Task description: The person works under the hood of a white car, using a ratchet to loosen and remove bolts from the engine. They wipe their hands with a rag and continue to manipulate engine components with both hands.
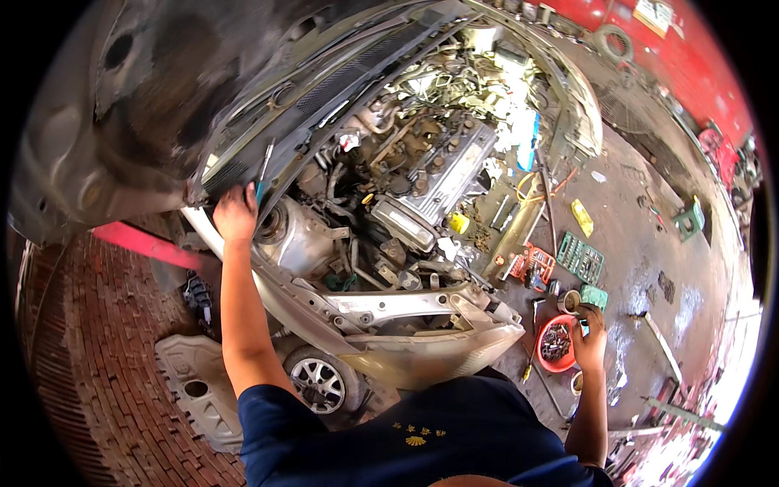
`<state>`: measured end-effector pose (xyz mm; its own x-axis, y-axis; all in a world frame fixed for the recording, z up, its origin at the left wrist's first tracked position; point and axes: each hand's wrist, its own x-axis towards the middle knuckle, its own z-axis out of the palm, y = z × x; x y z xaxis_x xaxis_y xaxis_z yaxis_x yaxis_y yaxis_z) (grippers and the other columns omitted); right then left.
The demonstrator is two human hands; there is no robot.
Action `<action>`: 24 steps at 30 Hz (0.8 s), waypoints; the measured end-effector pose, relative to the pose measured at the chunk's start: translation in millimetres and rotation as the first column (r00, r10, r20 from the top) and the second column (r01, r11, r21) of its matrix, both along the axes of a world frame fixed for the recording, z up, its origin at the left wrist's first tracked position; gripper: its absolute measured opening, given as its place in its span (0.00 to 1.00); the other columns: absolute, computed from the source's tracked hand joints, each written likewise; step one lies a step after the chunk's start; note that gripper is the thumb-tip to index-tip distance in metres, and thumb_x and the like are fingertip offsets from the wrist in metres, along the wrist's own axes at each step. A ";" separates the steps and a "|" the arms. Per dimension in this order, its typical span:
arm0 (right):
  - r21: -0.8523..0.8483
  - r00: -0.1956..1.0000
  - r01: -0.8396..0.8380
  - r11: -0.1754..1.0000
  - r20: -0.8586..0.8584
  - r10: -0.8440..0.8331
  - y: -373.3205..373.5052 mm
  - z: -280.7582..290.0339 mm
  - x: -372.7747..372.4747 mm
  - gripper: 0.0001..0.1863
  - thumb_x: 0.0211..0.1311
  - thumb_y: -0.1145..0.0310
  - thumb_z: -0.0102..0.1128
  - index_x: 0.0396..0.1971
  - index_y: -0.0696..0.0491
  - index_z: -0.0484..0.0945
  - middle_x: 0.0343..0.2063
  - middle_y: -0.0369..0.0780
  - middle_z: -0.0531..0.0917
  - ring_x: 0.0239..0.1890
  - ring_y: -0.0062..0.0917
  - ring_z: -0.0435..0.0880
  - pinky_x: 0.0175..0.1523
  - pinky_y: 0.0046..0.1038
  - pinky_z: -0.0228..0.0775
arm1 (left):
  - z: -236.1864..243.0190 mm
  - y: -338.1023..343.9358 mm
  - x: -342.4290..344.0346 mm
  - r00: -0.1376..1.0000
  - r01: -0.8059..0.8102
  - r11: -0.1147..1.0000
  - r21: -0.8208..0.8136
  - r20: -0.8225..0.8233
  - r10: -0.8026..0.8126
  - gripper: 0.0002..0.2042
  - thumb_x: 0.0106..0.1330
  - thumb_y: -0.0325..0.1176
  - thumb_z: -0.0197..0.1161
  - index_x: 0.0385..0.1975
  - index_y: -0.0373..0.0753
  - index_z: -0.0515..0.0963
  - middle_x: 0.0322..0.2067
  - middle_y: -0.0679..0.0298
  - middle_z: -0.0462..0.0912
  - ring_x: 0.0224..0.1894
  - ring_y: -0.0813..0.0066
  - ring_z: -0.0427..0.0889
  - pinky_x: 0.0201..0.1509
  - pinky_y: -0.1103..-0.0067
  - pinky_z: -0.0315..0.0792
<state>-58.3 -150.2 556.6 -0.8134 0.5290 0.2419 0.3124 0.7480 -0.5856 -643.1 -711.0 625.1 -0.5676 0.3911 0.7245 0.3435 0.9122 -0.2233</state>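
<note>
My left hand [236, 209] is closed around a tool [261, 185] with a teal handle and metal shaft, at the black cowl [231, 169] below the car's windshield, beside the engine bay [434, 174]. My right hand [590, 329] is closed on a small dark and light-blue object [583, 326] that I cannot make out clearly, over the floor by a red bowl [556, 342] of small metal parts and a round can [569, 301].
The raised hood [122, 97] fills the upper left. A wheel [323, 381] and plastic cover [195, 394] lie low left. Green [580, 258] and orange [531, 268] socket cases, metal bars [661, 349] and a green stool [688, 219] are on the floor at right.
</note>
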 end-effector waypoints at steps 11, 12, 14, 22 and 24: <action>-0.139 0.995 0.093 0.986 0.033 -0.089 -28.4 -35.6 25.1 0.12 0.68 0.77 0.62 0.50 0.60 0.83 0.48 0.47 0.85 0.46 0.36 0.87 0.51 0.33 0.79 | -4.2 25.5 137.0 0.918 0.229 0.854 0.467 0.188 -0.349 0.10 0.74 0.34 0.66 0.34 0.33 0.81 0.28 0.49 0.83 0.30 0.41 0.82 0.35 0.59 0.74; -0.012 1.000 -0.008 1.000 0.001 0.008 -31.4 -38.8 18.4 0.13 0.67 0.78 0.62 0.50 0.60 0.83 0.49 0.47 0.85 0.47 0.37 0.87 0.52 0.34 0.79 | -12.4 24.6 151.6 0.900 0.246 0.869 0.430 0.231 -0.369 0.10 0.73 0.34 0.66 0.33 0.33 0.81 0.28 0.49 0.83 0.30 0.42 0.82 0.36 0.59 0.74; -0.153 0.999 -0.031 0.988 0.037 0.037 -53.2 -36.2 1.5 0.13 0.65 0.75 0.66 0.49 0.61 0.83 0.49 0.48 0.86 0.50 0.42 0.86 0.55 0.36 0.78 | -34.1 18.4 173.2 0.853 0.267 0.873 0.409 0.321 -0.411 0.10 0.72 0.33 0.67 0.31 0.34 0.80 0.28 0.51 0.82 0.31 0.43 0.82 0.38 0.59 0.75; -0.198 0.970 -0.243 0.950 -0.021 0.244 -108.5 -51.2 -76.0 0.18 0.69 0.71 0.67 0.56 0.58 0.81 0.53 0.49 0.84 0.58 0.46 0.83 0.62 0.39 0.75 | -50.1 15.0 181.2 0.871 0.236 0.929 0.285 0.361 -0.332 0.12 0.73 0.36 0.67 0.30 0.35 0.81 0.28 0.52 0.83 0.33 0.44 0.83 0.39 0.58 0.75; -0.218 0.975 -0.221 0.951 -0.026 0.221 -113.5 -66.2 -93.3 0.19 0.68 0.69 0.68 0.57 0.56 0.81 0.55 0.49 0.83 0.59 0.48 0.83 0.63 0.40 0.75 | -51.0 15.3 178.3 0.871 0.245 0.923 0.296 0.351 -0.344 0.12 0.73 0.36 0.67 0.30 0.35 0.81 0.28 0.52 0.83 0.33 0.44 0.82 0.39 0.58 0.75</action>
